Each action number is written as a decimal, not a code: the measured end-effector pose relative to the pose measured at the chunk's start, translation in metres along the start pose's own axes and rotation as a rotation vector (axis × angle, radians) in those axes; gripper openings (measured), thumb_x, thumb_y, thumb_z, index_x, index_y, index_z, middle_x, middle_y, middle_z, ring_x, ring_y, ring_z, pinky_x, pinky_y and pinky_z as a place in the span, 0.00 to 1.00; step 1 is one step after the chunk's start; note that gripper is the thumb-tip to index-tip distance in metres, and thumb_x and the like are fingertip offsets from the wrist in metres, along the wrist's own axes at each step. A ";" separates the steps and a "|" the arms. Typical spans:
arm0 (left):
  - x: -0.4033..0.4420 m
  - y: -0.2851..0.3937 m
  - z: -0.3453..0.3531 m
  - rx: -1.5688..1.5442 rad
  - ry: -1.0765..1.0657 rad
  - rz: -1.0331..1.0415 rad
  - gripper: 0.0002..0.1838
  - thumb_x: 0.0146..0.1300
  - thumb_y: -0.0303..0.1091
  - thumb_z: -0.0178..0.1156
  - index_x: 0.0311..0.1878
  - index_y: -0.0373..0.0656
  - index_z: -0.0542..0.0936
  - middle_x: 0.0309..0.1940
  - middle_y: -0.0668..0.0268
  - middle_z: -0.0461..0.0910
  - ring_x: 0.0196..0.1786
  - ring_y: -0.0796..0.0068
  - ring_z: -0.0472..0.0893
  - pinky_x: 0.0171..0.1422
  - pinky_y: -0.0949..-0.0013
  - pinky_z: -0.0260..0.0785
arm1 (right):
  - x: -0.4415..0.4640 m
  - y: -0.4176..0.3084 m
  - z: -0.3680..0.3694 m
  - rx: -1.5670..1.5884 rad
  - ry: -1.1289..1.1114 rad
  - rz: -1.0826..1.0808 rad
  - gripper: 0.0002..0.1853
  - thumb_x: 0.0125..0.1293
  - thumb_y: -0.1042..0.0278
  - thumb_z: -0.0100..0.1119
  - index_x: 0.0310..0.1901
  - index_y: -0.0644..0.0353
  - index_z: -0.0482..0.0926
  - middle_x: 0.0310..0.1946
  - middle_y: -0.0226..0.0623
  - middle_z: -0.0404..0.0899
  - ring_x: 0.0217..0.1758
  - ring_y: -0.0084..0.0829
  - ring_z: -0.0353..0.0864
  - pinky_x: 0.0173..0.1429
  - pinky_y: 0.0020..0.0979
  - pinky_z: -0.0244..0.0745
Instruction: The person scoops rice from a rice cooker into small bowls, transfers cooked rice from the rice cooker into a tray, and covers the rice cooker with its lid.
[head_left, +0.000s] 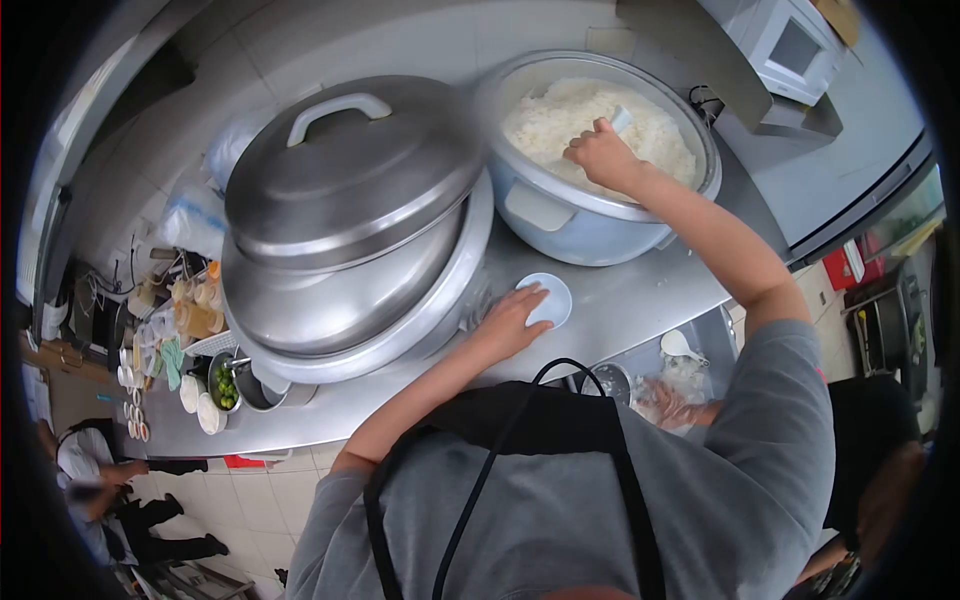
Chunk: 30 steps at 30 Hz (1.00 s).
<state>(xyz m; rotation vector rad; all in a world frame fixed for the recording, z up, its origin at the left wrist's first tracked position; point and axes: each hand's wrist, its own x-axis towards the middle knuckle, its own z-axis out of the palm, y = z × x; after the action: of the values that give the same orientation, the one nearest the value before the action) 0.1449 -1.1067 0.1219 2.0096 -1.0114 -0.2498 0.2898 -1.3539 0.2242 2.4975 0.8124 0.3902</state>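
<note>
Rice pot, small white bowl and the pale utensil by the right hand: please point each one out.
Rice pot [605,240]: head view, on its outer wall.
Small white bowl [556,300]: head view, on the surface left uncovered by fingers.
Pale utensil [622,119]: head view, on its exposed end.

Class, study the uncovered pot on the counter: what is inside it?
White rice, with a pale utensil at the right hand. The rice hides the bottom of the pot; the hand covers some rice.
</note>
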 end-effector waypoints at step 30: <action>0.015 0.062 -0.070 -1.011 0.133 -0.769 0.24 0.53 0.25 0.52 0.55 0.36 0.65 0.42 0.58 0.74 0.48 0.71 0.73 0.54 0.69 0.65 | -0.004 0.033 0.059 0.921 -0.333 0.299 0.13 0.51 0.57 0.58 0.38 0.50 0.80 0.33 0.30 0.80 0.43 0.31 0.75 0.53 0.38 0.52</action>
<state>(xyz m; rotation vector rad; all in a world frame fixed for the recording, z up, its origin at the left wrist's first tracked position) 0.1551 -1.0946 0.2153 1.3222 0.0825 -0.8289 0.3259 -1.4005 0.1911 3.4069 0.5387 -0.4150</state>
